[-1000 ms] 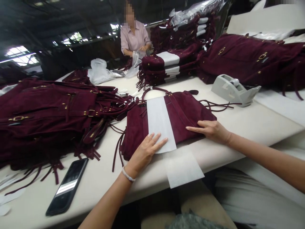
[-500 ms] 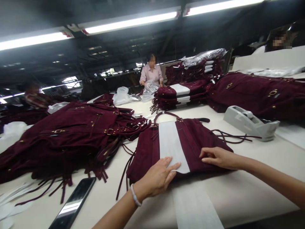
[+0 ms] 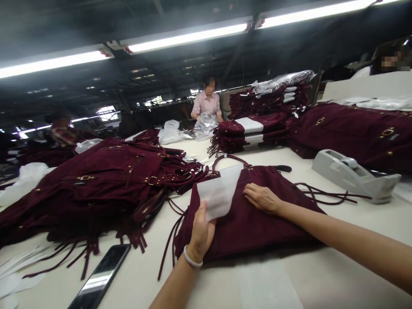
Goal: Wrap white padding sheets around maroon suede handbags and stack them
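Note:
A maroon handbag (image 3: 251, 236) with a loop handle and hanging cords lies on the white table right before me. My left hand (image 3: 202, 234), with a pale band at the wrist, grips the near end of a white paper strip (image 3: 219, 193). That end is raised off the bag, while the far part still lies near the handle. On the bag's front, just right of the strip, my right hand (image 3: 262, 198) rests with its fingers laid on the fabric, holding nothing. Another white strip (image 3: 268, 283) lies on the table below the bag.
Maroon bags (image 3: 106, 184) are heaped at left, with a black phone (image 3: 101, 274) in front. A grey tape dispenser (image 3: 354, 176) stands at right. Stacked bags (image 3: 251, 133) sit farther back, and a person (image 3: 207, 103) behind handles clear plastic. More bags (image 3: 357, 128) lie at far right.
My left hand has gone from lying on the strip to gripping its near end and lifting it leftward off the bag. My right hand has moved left and up across the bag.

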A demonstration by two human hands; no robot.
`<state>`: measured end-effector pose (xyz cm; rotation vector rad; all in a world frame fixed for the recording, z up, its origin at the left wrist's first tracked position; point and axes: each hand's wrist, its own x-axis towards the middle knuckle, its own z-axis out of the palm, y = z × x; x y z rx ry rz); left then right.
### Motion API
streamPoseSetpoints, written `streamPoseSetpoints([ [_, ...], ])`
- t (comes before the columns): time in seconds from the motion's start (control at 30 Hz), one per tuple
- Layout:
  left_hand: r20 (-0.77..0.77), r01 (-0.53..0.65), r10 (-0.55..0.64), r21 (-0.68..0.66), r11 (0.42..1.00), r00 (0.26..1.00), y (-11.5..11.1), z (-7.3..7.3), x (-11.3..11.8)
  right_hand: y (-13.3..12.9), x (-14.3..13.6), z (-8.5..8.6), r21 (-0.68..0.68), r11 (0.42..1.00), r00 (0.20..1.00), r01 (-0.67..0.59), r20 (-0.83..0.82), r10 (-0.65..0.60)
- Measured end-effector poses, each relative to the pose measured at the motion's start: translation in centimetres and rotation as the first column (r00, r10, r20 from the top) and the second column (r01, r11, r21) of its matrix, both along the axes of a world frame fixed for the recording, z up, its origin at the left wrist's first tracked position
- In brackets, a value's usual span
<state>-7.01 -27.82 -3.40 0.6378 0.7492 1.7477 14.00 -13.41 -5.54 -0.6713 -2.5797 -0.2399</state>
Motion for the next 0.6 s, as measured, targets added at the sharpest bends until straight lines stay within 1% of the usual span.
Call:
streamPoseSetpoints([
  [0.1, -0.019, -0.091, 0.092, 0.043, 0.995, 0.996, -0.2, 0.5, 0.0, 2.8, -2.5, 0.0, -0.036, 0.996, 0.995, 0.076, -0.056, -0.078],
  [0.17, -0.052, -0.147, 0.149, 0.041, 0.988, 0.987, -0.3, 0.6, 0.1, 4.4, -3.8, 0.2, -0.111, 0.981, 0.985, 0.156, -0.061, -0.164],
  [0.23, -0.071, -0.190, 0.191, 0.023, 0.982, 0.979, -0.3, 0.7, 0.1, 5.8, -4.9, 0.4, -0.184, 0.962, 0.976, 0.202, -0.039, -0.213],
  [0.33, -0.055, -0.218, 0.218, 0.002, 0.976, 0.974, -0.3, 0.8, 0.1, 7.7, -6.3, 1.0, -0.251, 0.942, 0.972, 0.224, -0.014, -0.235],
  [0.43, 0.001, -0.232, 0.232, -0.006, 0.973, 0.973, -0.2, 1.4, 0.0, 9.8, -7.6, 1.7, -0.339, 0.910, 0.967, 0.241, 0.008, -0.253],
  [0.53, 0.047, -0.272, 0.272, -0.009, 0.962, 0.961, 0.1, 2.0, -0.2, 11.9, -8.3, 2.2, -0.457, 0.859, 0.968, 0.230, 0.018, -0.250],
  [0.6, 0.057, -0.297, 0.297, -0.015, 0.955, 0.953, 0.2, 2.2, -0.4, 13.0, -8.5, 2.3, -0.546, 0.810, 0.969, 0.213, 0.011, -0.247],
])
